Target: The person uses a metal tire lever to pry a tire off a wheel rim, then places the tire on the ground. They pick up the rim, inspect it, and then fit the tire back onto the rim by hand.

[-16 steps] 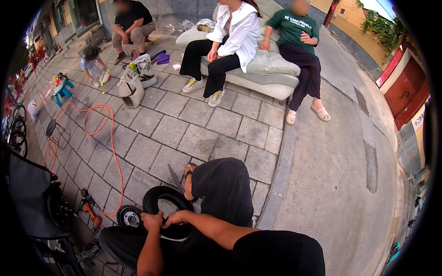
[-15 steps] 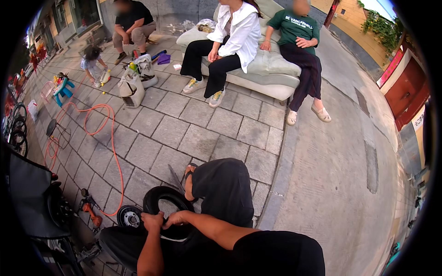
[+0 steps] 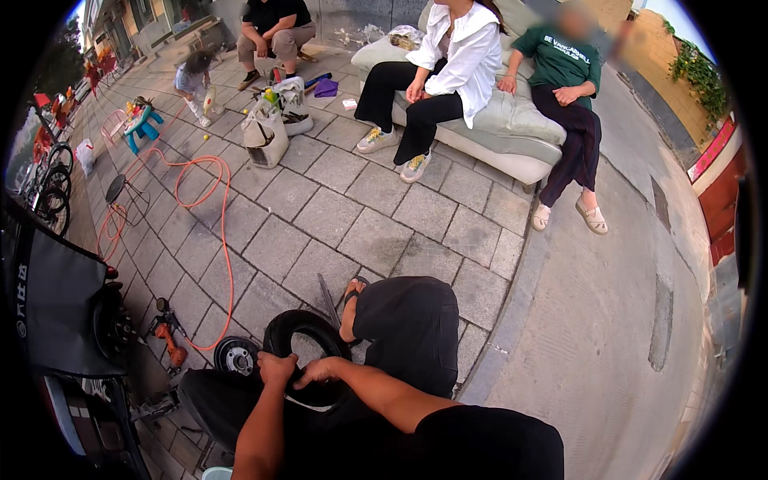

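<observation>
My left hand and my right hand grip a black tyre between my legs, fingers wrapped around its near side. A black metal wheel rim lies just left of the tyre. Beside my sandalled foot is a long flat metal bar. Farther left lie an orange-and-black power tool and an inflator with a round gauge, near a looped orange hose.
A dark vehicle borders the left. Ahead, two seated people occupy a pale sofa; a squatting person and a child are near tool containers and a blue small table. A curb runs along the right.
The view has swung slightly left and up, shifting the scene right. The child has moved, and the green-shirted person's hand has lowered. My hands keep holding the tyre.
</observation>
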Available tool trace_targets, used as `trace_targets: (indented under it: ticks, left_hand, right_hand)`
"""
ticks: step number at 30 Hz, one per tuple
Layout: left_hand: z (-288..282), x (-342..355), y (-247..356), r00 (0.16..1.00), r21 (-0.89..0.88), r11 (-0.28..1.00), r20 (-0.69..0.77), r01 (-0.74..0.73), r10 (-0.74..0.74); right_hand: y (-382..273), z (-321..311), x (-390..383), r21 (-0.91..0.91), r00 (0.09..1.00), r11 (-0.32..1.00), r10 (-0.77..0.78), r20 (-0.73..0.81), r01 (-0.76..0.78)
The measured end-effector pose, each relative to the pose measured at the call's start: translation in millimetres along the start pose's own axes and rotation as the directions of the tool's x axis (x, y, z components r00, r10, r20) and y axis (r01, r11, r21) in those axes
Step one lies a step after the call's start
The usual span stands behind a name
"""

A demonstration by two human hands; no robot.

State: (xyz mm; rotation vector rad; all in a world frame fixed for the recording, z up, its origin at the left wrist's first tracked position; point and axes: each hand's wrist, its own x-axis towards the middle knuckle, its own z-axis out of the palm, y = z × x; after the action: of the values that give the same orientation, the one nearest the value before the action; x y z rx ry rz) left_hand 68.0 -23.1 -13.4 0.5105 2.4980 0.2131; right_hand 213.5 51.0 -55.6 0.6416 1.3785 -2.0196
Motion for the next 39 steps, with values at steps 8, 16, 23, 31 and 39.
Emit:
trace_targets:
  ticks: [8,16,23,31,39]
  left_hand:
    - [-1.7,12.8,7.0,0.999,-0.023,0.999,0.012,0.045,-0.045]
    - [2.8,14.5,10.0,0.999,-0.031,0.999,-0.04,0.031,-0.032]
    - [5.5,15.7,2.6,0.998,-0.003,1.0,-0.062,0.011,-0.012]
    - [-7.3,5.4,28.4,0.997,0.038,0.999,-0.066,-0.025,0.027]
    - [7.0,15.1,5.9,1.0,0.038,0.999,-0.012,-0.015,0.016]
  right_hand:
    - [9.3,14.3,27.4,0.093,0.966,0.98,-0.153,-0.207,0.175]
    - [14.1,23.6,41.2,0.141,0.927,0.974,-0.12,-0.355,0.18]
    - [7.9,29.7,42.4,-0.02,0.901,0.997,-0.078,-0.427,0.076]
    - [12.7,9.5,51.6,0.002,0.938,0.989,-0.143,-0.315,0.151]
    - [-6.7,16.6,9.1,0.065,0.982,0.993,-0.09,-0.169,0.102]
